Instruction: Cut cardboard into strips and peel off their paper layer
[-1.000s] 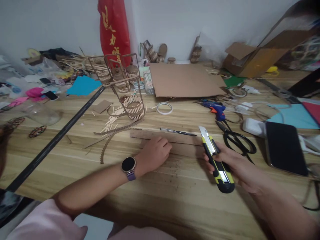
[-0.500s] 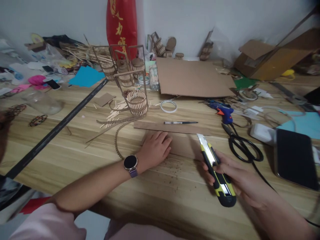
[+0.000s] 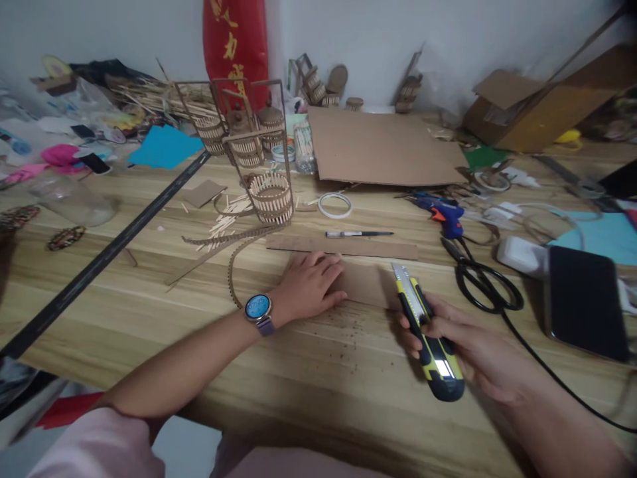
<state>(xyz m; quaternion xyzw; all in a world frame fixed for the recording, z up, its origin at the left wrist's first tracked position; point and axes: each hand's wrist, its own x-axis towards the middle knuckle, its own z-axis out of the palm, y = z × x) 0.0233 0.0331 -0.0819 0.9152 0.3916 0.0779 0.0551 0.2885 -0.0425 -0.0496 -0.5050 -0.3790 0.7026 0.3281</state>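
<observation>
My left hand (image 3: 311, 285) lies palm down with its fingers spread on a brown cardboard piece (image 3: 368, 284) at the middle of the table. My right hand (image 3: 448, 332) is wrapped round a yellow and black utility knife (image 3: 432, 345), its blade out and pointing away from me, near the right end of that piece. Just beyond my left fingertips lies a long, narrow cardboard strip (image 3: 348, 247). A pen (image 3: 359, 234) rests behind the strip. Crumbs are scattered on the wood nearer to me.
Small stick baskets (image 3: 271, 199) with tall handles stand behind on the left. A large cardboard sheet (image 3: 383, 149) and a tape roll (image 3: 335, 206) lie at the back. On the right are a blue glue gun (image 3: 448, 216), black scissors (image 3: 488, 285) and a dark phone (image 3: 587, 302).
The thumb of my left hand has moved outward, away from its fingers. The watch face has lit up. The view has shifted slightly; my right hand still holds the knife.
</observation>
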